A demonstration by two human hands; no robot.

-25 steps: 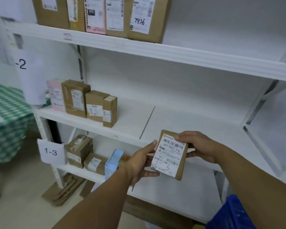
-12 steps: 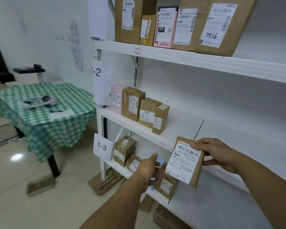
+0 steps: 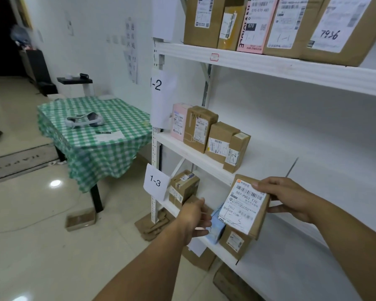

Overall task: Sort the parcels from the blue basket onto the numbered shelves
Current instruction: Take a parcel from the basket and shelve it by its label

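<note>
Placing step: right hand (image 3: 291, 198) grips the labelled brown parcel (image 3: 244, 205) at four o'clock, held in the air before the shelves. Left hand (image 3: 193, 216), loose and empty, reaches at its nine o'clock. Next, likely: stand it on the lower shelf (image 3: 280, 272), tagged 1-3.

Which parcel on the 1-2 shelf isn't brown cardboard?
The pink box at the row's left end, beside the 1-2 sign; the other three boxes are brown cardboard.
</note>
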